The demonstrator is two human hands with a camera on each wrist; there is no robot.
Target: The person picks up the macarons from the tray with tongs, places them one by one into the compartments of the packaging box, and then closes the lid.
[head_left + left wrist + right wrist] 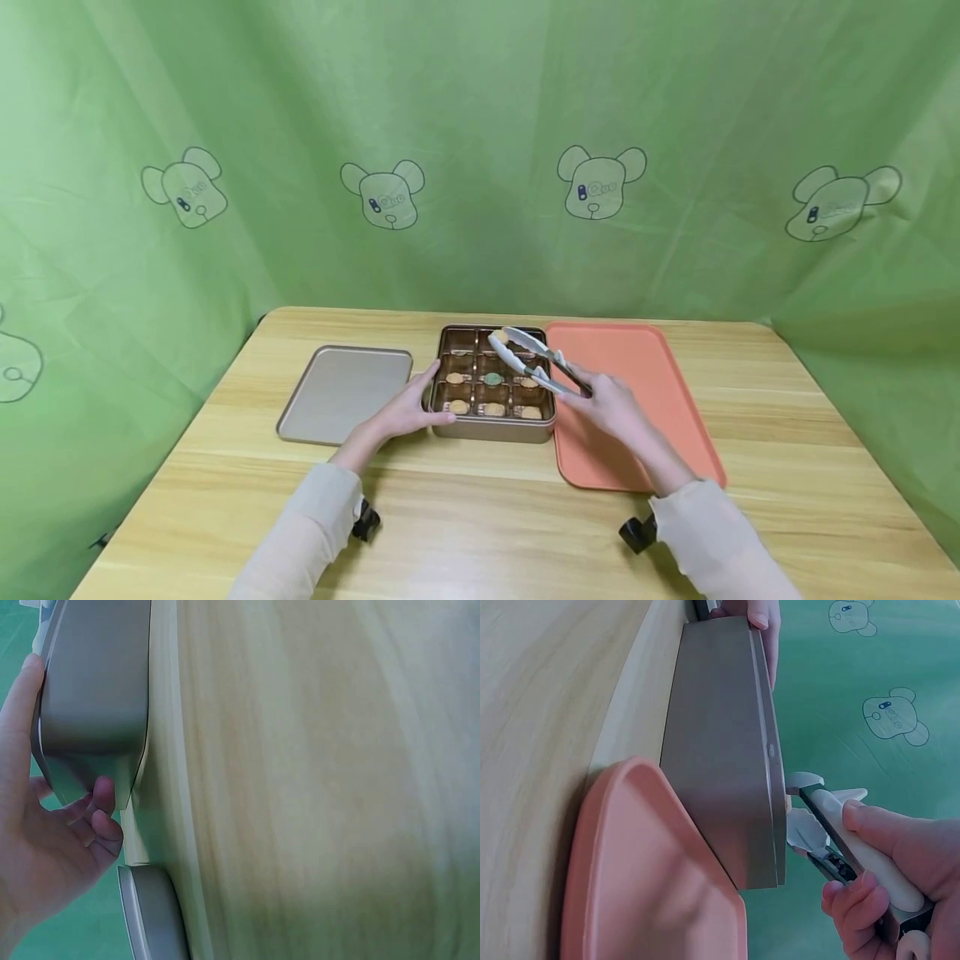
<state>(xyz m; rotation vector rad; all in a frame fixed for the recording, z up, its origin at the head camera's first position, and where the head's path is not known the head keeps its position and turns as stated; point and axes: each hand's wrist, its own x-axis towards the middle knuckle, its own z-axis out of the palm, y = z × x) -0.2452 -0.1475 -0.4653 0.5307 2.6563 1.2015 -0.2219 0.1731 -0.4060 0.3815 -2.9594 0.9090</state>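
Observation:
A brown metal tin [491, 430] with a divided insert stands mid-table, round cookies lying in several compartments. My left hand [405, 410] holds the tin's front left corner, thumb along the front rim and fingers against the left side. In my right hand [611, 406] is a pair of tongs [558, 360] with white tips, gripped by the handles. Between those tips, over the back of the tin, is a pale cookie [504, 335]. A green cookie [492, 378] lies in the middle compartment. In the right wrist view, the tin's wall [712, 742] hides the compartments.
A flat brown lid [348, 396] lies left of the tin. To the right is a salmon-coloured tray [637, 358], close beside the tin and under my right forearm. A green curtain [480, 108] printed with bear heads hangs behind the wooden table [480, 517].

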